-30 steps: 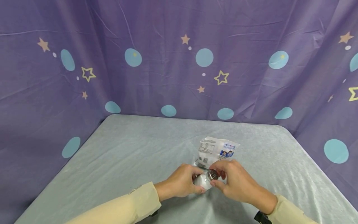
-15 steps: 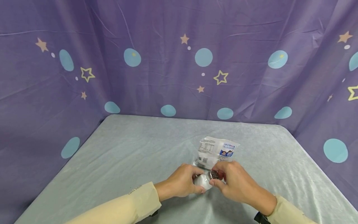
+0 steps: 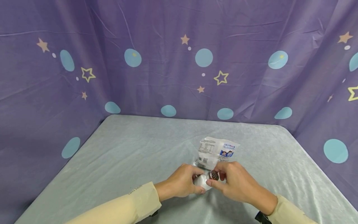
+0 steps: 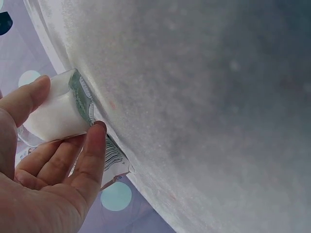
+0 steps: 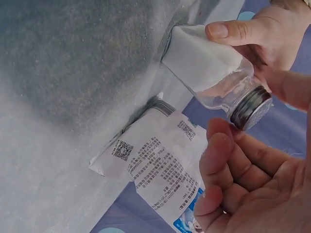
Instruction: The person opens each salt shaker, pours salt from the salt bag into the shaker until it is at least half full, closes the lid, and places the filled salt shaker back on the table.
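A clear glass salt shaker (image 3: 201, 182), nearly full of white grains, stands upright on the cloth. My left hand (image 3: 181, 182) grips its body, thumb on the near side and fingers round the far side. On the shaker's neck sits a perforated metal lid (image 5: 251, 108). The thumb and forefinger of my right hand (image 3: 239, 184) pinch this lid, while the other fingers curl in below it. In the left wrist view, the greenish glass base (image 4: 81, 97) of the shaker meets the cloth.
Just behind the shaker, a white printed packet (image 3: 209, 151) with a blue picture lies on the table. Pale grey-blue cloth (image 3: 145, 149) covers the tabletop. A purple curtain (image 3: 156, 40) with stars and dots hangs behind and at both sides.
The right thumb and fingers have shifted slightly round the lid, and the lid's holed top faces a little differently. The left hand and the shaker's body hold still.
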A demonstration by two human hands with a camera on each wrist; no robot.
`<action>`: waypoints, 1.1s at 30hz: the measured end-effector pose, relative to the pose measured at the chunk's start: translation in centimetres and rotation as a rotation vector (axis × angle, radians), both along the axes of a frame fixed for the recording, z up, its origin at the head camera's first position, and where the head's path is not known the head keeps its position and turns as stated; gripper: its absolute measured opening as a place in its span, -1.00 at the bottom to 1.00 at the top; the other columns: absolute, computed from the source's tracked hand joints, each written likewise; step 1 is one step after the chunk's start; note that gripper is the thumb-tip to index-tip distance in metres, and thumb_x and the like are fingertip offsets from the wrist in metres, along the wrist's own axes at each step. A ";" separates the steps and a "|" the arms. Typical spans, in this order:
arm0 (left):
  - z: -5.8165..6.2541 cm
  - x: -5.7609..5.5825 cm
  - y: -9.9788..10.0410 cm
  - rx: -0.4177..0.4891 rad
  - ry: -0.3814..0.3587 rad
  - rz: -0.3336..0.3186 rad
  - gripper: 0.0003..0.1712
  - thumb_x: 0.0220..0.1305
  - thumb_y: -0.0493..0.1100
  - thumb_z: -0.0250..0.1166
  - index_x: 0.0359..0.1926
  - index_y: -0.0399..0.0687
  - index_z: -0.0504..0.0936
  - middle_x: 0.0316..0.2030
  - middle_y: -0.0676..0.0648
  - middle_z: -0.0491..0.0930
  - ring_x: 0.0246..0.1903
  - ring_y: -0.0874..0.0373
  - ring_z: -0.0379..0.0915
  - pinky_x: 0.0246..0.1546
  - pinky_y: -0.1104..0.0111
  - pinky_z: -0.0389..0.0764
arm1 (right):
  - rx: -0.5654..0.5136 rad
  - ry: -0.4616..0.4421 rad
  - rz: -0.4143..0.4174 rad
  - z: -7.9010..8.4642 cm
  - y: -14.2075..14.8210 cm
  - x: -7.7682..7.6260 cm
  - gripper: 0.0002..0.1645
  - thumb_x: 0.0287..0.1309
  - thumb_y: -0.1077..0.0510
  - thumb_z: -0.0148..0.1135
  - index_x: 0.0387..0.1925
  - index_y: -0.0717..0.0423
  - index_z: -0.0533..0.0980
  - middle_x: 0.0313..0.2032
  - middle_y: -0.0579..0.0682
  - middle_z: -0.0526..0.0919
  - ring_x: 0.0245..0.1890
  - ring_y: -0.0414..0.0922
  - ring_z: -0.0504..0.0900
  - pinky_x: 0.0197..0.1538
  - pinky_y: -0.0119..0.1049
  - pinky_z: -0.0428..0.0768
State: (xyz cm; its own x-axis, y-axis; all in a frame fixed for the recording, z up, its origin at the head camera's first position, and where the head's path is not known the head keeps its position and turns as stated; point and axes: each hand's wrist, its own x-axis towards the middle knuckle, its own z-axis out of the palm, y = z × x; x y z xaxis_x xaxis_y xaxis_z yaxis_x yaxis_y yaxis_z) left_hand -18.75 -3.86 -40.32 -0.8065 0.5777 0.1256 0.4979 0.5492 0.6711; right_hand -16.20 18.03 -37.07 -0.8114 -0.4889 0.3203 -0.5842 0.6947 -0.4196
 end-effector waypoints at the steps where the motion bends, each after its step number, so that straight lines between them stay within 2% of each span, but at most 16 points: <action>1: 0.0 0.0 0.0 -0.001 0.002 -0.001 -0.64 -0.11 -0.20 0.69 -0.21 0.08 0.81 -0.54 0.20 0.60 -0.54 0.44 0.41 -0.50 0.53 0.48 | 0.004 -0.002 0.004 0.0 0.0 0.0 -0.70 0.09 -0.12 0.54 -0.50 -0.26 0.52 -0.63 -0.34 0.42 -0.63 -0.41 0.32 -0.58 -0.44 0.35; 3: 0.0 -0.1 0.0 -0.003 0.005 -0.004 -0.65 -0.10 -0.20 0.69 -0.22 0.09 0.81 -0.54 0.20 0.61 -0.54 0.44 0.41 -0.50 0.54 0.47 | 0.001 -0.009 0.018 0.1 0.1 0.0 -0.73 0.06 -0.11 0.57 -0.39 -0.18 0.60 -0.58 -0.32 0.48 -0.61 -0.39 0.37 -0.55 -0.44 0.39; 6: 0.0 -0.1 0.0 -0.001 0.000 -0.007 -0.65 -0.09 -0.20 0.69 -0.22 0.09 0.81 -0.54 0.19 0.61 -0.54 0.44 0.41 -0.50 0.54 0.47 | -0.012 -0.011 0.045 0.3 0.2 0.0 -0.64 0.03 -0.04 0.60 -0.18 -0.03 0.66 -0.48 -0.30 0.54 -0.56 -0.34 0.44 -0.50 -0.43 0.43; 8: 0.1 -0.2 0.0 0.000 -0.004 -0.009 -0.65 -0.09 -0.20 0.68 -0.22 0.08 0.81 -0.53 0.18 0.62 -0.54 0.44 0.42 -0.50 0.54 0.48 | -0.023 -0.008 0.061 0.4 0.3 -0.1 -0.61 0.01 0.05 0.61 -0.12 0.01 0.67 -0.44 -0.31 0.56 -0.52 -0.30 0.48 -0.46 -0.42 0.46; 14: 0.2 -0.1 -0.1 -0.002 -0.005 -0.012 -0.64 -0.08 -0.20 0.69 -0.19 0.07 0.81 -0.52 0.19 0.62 -0.52 0.44 0.43 -0.48 0.54 0.50 | -0.015 -0.001 0.082 0.4 0.1 -0.2 -0.72 0.00 0.15 0.60 -0.24 -0.12 0.67 -0.46 -0.36 0.54 -0.50 -0.32 0.48 -0.44 -0.43 0.47; 23: 0.2 -0.1 0.0 -0.005 -0.008 -0.006 -0.66 -0.09 -0.21 0.69 -0.23 0.10 0.80 -0.53 0.22 0.60 -0.52 0.44 0.43 -0.48 0.53 0.50 | -0.005 0.008 0.051 0.3 0.0 -0.2 -0.78 0.04 0.07 0.58 -0.39 -0.15 0.62 -0.58 -0.38 0.43 -0.59 -0.40 0.37 -0.54 -0.44 0.40; 33: 0.2 0.0 0.0 -0.013 -0.006 -0.006 -0.65 -0.08 -0.20 0.69 -0.22 0.09 0.80 -0.53 0.22 0.60 -0.52 0.43 0.44 -0.48 0.53 0.50 | 0.008 0.030 -0.012 0.2 -0.2 -0.2 -0.58 0.15 -0.14 0.50 -0.62 -0.24 0.43 -0.72 -0.36 0.32 -0.71 -0.44 0.24 -0.64 -0.45 0.27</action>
State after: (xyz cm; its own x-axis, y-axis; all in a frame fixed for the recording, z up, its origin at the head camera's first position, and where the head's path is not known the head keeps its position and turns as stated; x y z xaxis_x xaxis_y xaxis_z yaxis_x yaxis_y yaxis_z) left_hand -18.80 -3.86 -40.16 -0.8035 0.5845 0.1133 0.4977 0.5550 0.6666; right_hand -16.36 17.79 -36.89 -0.8074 -0.4821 0.3401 -0.5880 0.7050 -0.3964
